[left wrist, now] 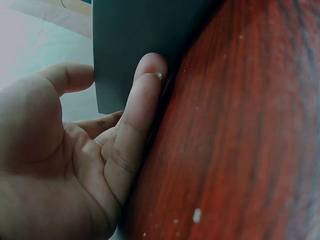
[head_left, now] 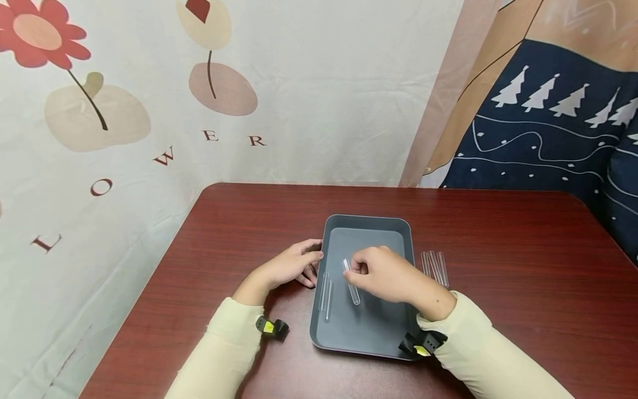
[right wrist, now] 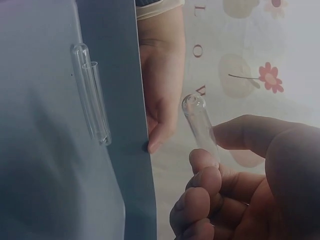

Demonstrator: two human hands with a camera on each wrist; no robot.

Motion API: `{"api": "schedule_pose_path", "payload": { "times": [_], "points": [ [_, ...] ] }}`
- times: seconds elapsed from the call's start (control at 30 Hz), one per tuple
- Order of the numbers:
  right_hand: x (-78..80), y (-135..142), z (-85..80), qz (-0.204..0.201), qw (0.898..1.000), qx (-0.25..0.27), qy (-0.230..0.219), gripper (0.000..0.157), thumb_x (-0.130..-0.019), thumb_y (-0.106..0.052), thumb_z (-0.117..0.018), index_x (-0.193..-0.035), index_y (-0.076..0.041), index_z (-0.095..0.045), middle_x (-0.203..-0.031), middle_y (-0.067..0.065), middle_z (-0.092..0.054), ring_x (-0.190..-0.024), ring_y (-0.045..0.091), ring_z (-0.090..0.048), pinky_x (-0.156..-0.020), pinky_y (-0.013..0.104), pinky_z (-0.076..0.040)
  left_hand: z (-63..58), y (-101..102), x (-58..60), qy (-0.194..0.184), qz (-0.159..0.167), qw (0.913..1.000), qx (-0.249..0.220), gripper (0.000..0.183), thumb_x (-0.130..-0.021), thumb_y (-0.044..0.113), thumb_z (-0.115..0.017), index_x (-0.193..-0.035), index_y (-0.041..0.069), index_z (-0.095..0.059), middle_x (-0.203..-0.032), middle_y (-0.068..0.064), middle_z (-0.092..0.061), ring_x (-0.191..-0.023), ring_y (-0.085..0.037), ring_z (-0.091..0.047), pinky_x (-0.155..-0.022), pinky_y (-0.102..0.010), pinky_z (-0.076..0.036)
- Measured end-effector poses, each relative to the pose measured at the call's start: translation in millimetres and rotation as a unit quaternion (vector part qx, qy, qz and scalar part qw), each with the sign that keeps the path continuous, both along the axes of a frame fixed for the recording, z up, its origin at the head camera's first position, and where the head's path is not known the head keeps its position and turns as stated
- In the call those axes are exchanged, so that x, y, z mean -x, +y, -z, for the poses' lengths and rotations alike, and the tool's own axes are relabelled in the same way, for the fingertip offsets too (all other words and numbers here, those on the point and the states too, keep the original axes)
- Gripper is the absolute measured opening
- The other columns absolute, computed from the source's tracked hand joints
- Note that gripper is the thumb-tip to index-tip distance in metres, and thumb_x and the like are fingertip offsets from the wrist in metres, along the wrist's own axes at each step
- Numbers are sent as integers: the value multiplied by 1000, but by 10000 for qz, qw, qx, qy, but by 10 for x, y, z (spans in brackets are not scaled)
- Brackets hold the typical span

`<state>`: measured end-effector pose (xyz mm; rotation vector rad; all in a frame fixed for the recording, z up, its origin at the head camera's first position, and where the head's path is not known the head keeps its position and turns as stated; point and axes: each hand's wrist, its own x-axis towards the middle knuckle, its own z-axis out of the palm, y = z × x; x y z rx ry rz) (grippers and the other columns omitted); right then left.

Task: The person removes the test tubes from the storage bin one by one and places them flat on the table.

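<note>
My right hand [head_left: 382, 275] pinches a clear tube [head_left: 354, 293] between thumb and fingertips, holding it aslant over the tray. My left hand [head_left: 289, 266] has its fingers spread against the outside of the tray's left wall, apparently steadying it. Below the held tube lies the bare floor of the grey tray [head_left: 384, 327]; along its left side two more tubes [head_left: 328, 305] rest side by side. Outside, just right of the tray, another group of tubes [head_left: 441, 266] lies on the counter [head_left: 523, 277]. I judge I'm midway through laying tubes in the tray one at a time; the next move calls for lowering this one beside the pair, lined up, then loosening my pinch gently so it doesn't roll.
</note>
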<state>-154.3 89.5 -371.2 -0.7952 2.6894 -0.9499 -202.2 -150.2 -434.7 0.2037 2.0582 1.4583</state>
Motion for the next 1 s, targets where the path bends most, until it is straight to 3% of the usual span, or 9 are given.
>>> {"api": "schedule_pose_path", "payload": {
  "times": [1.0],
  "points": [
    [-69, 239, 13, 349, 9980, 530, -56, 28, -92, -21, -67, -67, -20, -57, -61, -11, -46, -54, 3, -42, -51, 20, -37, -11, -8, -7, 19, 23, 10000, -17, 55, -104, 28, -48, -155, 12, -33, -92, -12, -66, -65, -17, -67, -64, -34, -62]
  ]
}}
